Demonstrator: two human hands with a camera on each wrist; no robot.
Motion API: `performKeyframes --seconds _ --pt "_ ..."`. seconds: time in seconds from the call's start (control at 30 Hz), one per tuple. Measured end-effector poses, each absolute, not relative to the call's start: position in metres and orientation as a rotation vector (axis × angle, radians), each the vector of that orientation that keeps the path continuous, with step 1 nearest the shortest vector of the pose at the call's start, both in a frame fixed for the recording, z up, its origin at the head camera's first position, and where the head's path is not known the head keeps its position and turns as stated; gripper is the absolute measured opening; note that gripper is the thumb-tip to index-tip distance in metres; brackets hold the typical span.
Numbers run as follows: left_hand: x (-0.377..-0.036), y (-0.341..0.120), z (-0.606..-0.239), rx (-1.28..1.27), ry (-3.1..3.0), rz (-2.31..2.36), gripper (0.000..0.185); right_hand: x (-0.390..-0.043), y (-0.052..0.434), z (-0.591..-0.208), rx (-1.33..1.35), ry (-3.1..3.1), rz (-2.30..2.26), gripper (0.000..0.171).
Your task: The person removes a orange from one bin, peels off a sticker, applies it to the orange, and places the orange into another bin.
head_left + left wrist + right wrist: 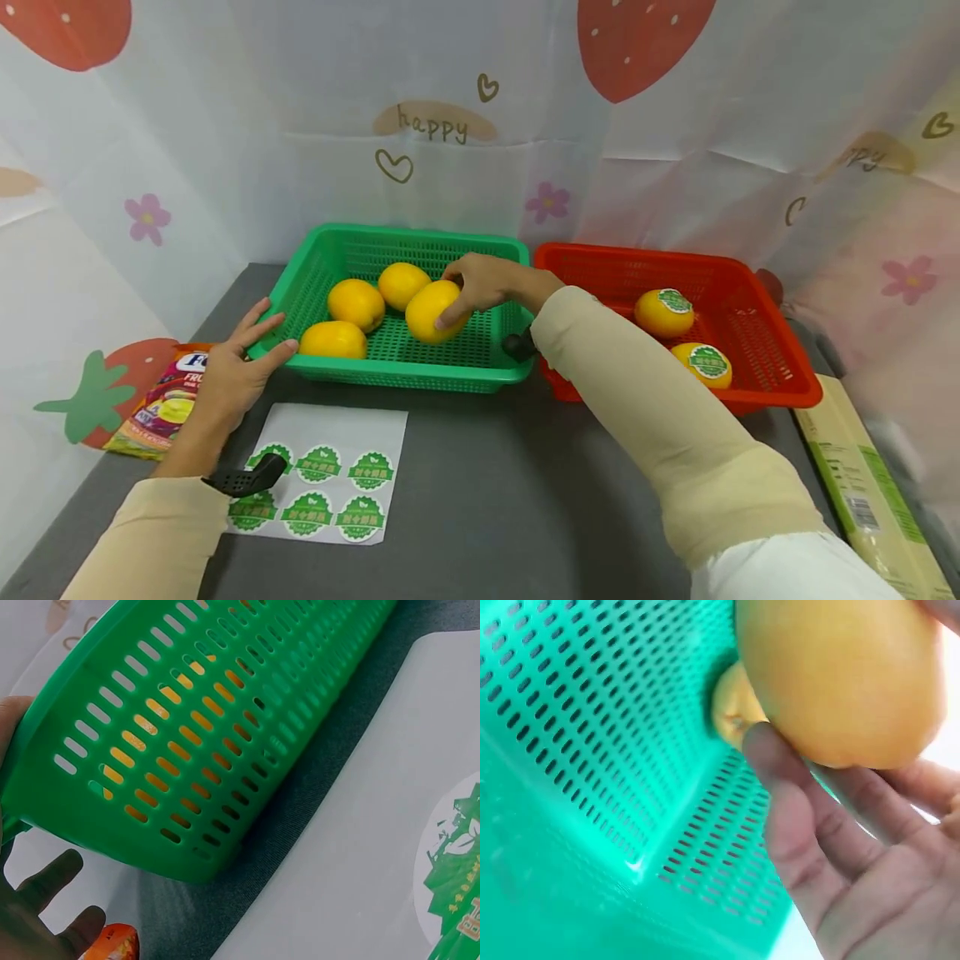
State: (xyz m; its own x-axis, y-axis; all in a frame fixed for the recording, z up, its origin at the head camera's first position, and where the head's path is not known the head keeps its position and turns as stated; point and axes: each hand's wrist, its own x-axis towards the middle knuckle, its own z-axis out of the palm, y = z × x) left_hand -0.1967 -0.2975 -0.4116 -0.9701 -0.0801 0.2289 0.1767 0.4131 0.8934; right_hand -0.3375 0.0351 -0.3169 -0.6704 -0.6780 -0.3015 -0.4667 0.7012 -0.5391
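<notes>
My right hand [480,282] holds a smooth yellow-orange fruit [432,312] over the green basket [420,374], thumb in front and fingers behind. Seen from the right wrist, the fruit [847,682] fills the upper part, with the fingers curved under it. Three more such fruits [356,305] lie inside the basket, in its left and middle parts. My left hand [234,372] is at the basket's front left corner, fingers spread and fairly straight, touching the rim. In the left wrist view two fingertips [64,874] stand apart from the basket's slotted wall [172,742].
A red basket [780,333] to the right contains two fruits [664,312] bearing green-and-white round stickers. A sheet of similar stickers [318,467] lies in front of the green basket. At left is a colourful packet [161,408]; at right, a long beige package [862,483].
</notes>
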Motion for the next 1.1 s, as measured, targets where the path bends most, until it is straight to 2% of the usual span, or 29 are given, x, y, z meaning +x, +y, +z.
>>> performKeyframes --seconds 0.23,0.5,0.8,1.1 --pt "-0.198 -0.298 -0.415 -0.074 -2.442 -1.58 0.057 -0.302 0.073 -0.303 -0.868 2.358 -0.96 0.07" --pt "-0.199 -0.295 -0.413 -0.09 -2.424 -1.602 0.057 -0.228 0.112 -0.311 -0.897 2.364 -1.427 0.052" --pt "-0.2 -0.295 -0.411 -0.1 -2.447 -1.591 0.059 -0.15 0.147 -0.372 -0.821 2.302 -1.823 0.05" --pt "-0.2 -0.299 -0.414 -0.081 -2.452 -1.593 0.058 -0.131 0.169 -0.431 -0.577 2.58 -1.571 0.048"
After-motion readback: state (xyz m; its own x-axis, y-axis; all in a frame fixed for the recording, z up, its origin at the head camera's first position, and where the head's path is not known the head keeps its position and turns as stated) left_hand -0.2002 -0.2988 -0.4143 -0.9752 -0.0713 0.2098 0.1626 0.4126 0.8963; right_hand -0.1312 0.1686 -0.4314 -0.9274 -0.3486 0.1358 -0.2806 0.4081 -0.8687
